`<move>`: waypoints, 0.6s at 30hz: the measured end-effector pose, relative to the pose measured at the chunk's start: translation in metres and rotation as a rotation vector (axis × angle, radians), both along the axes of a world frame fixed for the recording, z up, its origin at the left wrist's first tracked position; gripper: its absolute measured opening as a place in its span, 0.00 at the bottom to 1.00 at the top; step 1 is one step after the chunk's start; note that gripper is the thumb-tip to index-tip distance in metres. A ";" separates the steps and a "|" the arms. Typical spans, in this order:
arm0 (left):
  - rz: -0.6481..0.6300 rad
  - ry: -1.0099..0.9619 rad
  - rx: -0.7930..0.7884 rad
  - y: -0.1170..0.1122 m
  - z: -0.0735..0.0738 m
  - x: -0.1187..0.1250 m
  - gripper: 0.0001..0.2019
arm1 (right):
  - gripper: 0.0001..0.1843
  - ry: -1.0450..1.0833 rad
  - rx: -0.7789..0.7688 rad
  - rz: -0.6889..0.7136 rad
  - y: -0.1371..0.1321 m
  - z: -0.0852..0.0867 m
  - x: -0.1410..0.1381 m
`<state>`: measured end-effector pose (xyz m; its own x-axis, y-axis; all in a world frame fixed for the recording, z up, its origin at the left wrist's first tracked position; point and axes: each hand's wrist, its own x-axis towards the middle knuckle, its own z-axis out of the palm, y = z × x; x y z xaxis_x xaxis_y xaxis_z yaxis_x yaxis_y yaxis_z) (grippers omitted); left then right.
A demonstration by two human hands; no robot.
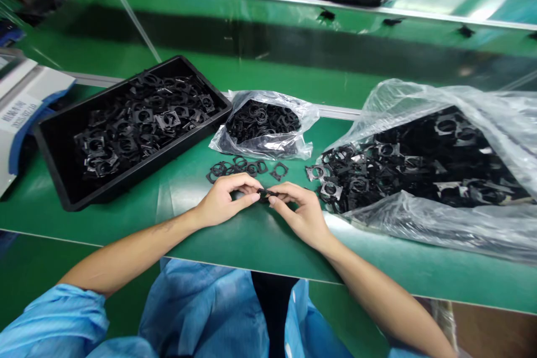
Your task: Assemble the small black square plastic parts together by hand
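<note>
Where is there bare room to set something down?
Bare green tabletop: between left hand, right hand and near edge; also between the black rectangular plastic tray and left forearm. Crowded: beyond the hands, black rings and a clear plastic bag; rightward, a larger clear bag of square black frames.

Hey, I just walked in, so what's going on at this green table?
Someone's left hand and right hand pinch a small black part between them, just above the green tabletop. Beyond them lie loose thin black rings and a small clear plastic bag of rings. A black rectangular tray of flat parts sits left; right, similar parts spill from a large clear plastic bag.
</note>
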<state>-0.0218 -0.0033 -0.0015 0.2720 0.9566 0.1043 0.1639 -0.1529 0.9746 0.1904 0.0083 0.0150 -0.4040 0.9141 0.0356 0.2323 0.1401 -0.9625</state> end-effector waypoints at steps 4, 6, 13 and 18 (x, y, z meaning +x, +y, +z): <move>0.001 0.008 0.006 0.000 0.001 0.001 0.07 | 0.06 0.004 -0.005 0.004 0.000 0.000 0.000; 0.007 0.009 0.006 0.000 0.000 0.001 0.07 | 0.07 -0.003 -0.003 0.001 0.000 0.000 0.000; 0.015 0.010 0.002 0.000 -0.002 0.001 0.07 | 0.08 -0.014 0.012 -0.004 0.000 -0.001 0.000; 0.019 0.016 -0.006 0.000 -0.001 0.001 0.07 | 0.08 -0.021 0.021 0.005 0.000 0.000 0.000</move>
